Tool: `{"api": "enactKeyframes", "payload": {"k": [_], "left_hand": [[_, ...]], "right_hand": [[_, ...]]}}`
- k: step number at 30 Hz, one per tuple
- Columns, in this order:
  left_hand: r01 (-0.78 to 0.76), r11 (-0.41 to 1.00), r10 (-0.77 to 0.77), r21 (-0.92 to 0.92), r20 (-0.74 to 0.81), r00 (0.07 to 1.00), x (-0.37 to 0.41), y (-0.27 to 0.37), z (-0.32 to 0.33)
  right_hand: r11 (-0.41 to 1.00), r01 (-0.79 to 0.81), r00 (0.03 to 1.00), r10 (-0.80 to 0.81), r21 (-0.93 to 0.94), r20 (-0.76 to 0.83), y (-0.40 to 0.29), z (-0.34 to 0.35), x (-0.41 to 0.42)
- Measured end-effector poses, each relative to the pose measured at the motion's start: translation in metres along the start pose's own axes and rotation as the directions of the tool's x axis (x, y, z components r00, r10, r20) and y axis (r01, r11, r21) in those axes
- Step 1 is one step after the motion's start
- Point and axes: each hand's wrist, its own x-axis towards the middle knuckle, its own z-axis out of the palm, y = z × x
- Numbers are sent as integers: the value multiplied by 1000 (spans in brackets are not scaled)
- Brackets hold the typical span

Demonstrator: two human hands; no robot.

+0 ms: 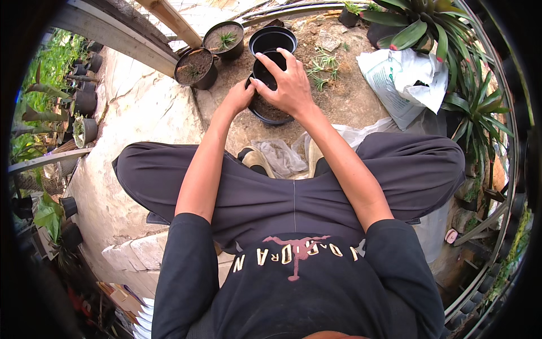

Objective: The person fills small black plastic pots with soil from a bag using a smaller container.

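Observation:
In the head view, my left hand (242, 96) is at the left rim of a black plastic pot with soil (271, 114), its fingers partly hidden. My right hand (292, 82) spreads over an empty-looking black pot (266, 75), with fingertips at its rim and the thumb beside my left hand. This pot overlaps the soil-filled one; whether it rests inside it, I cannot tell. Just beyond stands another black pot (273, 40). To the left are two soil-filled pots with small green plants, one nearer (194, 68) and one farther (224, 39). Loose green plantlets (325, 68) lie on the ground to the right.
A white plastic sack (389, 80) stands at the right, beside large bromeliads (408, 27). Clear plastic sheeting (281, 159) lies between my shoes. A wooden post (171, 21) and a metal beam (123, 40) rise at upper left. More potted plants line the left edge.

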Motion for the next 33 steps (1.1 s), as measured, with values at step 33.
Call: {"api": "enactKeyframes", "payload": {"k": [33], "left_hand": [[-36, 999, 36, 23, 18, 999, 12, -25, 3]], "right_hand": [[994, -113, 945, 112, -14, 306, 4, 1, -11]]}}
